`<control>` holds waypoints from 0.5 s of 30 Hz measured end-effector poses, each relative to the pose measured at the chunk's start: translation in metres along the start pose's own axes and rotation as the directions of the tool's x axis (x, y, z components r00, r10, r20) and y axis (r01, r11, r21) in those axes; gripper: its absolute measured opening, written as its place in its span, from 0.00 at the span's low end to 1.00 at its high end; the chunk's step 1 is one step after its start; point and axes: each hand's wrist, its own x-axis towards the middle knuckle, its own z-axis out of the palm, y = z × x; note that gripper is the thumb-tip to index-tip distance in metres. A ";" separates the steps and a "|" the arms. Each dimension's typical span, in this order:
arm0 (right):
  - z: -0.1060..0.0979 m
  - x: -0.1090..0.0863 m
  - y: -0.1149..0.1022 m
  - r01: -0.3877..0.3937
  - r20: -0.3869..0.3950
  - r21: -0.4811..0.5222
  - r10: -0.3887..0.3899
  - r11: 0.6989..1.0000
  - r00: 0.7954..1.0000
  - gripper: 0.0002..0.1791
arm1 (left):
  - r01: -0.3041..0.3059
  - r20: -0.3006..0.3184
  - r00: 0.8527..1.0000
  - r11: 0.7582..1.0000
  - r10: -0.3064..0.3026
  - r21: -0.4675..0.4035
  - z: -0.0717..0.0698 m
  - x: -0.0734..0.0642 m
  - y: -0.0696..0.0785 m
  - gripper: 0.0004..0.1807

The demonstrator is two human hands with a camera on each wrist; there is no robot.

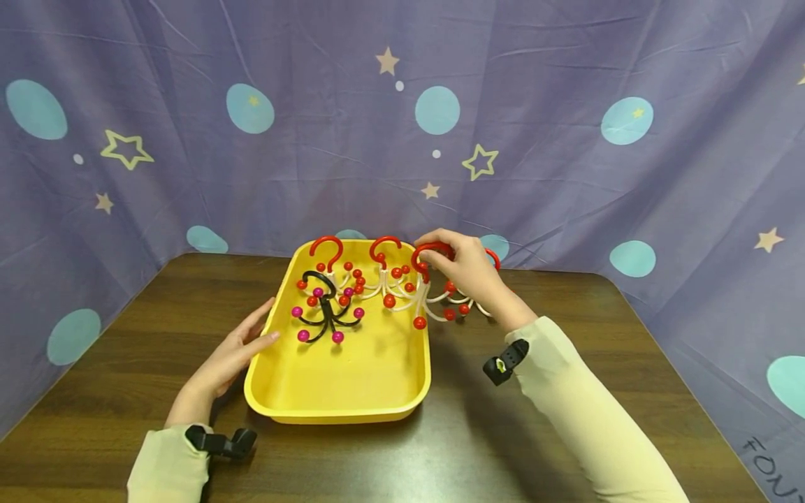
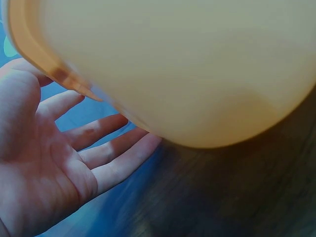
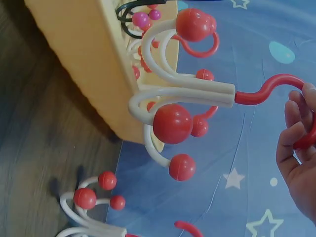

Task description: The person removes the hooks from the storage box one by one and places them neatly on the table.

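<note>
My right hand [image 1: 472, 269] pinches the red hook of a hanger rack [image 3: 212, 93] with curved white arms tipped in red balls. It hangs upright over the right rim of a yellow tray [image 1: 339, 381]. My left hand [image 1: 226, 360] rests at the tray's left side, its thumb over the rim and its fairly straight fingers against the outer wall. Inside the tray stand a black hanger rack [image 1: 327, 311] with pink balls and two white ones with red hooks, a left rack [image 1: 333, 262] and a middle rack [image 1: 384, 279].
Another white hanger rack [image 3: 89, 217] with red balls stands on the brown wooden table [image 1: 503, 447] right of the tray, partly hidden behind my right hand in the head view. A purple patterned curtain [image 1: 327, 140] rises behind the table.
</note>
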 end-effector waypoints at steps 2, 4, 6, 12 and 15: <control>-0.003 -0.002 0.002 -0.014 -0.006 -0.009 0.014 1.000 1.000 0.10 | -0.003 0.002 1.000 1.000 0.003 0.000 0.000 0.000 0.000 0.38; -0.006 -0.004 0.005 -0.026 -0.011 -0.022 0.026 0.999 1.000 0.10 | -0.006 0.003 1.000 1.000 0.006 0.000 0.000 0.000 -0.001 0.39; -0.009 -0.006 0.007 -0.039 -0.012 -0.041 0.038 0.998 0.999 0.10 | -0.008 0.004 1.000 1.000 0.008 0.000 0.000 0.000 -0.001 0.39; -0.017 -0.012 0.012 -0.052 -0.020 -0.088 0.050 0.995 0.999 0.11 | -0.003 -0.004 1.000 1.000 0.003 0.007 0.000 0.000 -0.001 0.38; -0.021 -0.015 0.015 -0.055 -0.033 -0.091 0.052 0.994 0.998 0.10 | -0.002 -0.006 1.000 1.000 0.002 0.015 0.000 0.000 0.000 0.38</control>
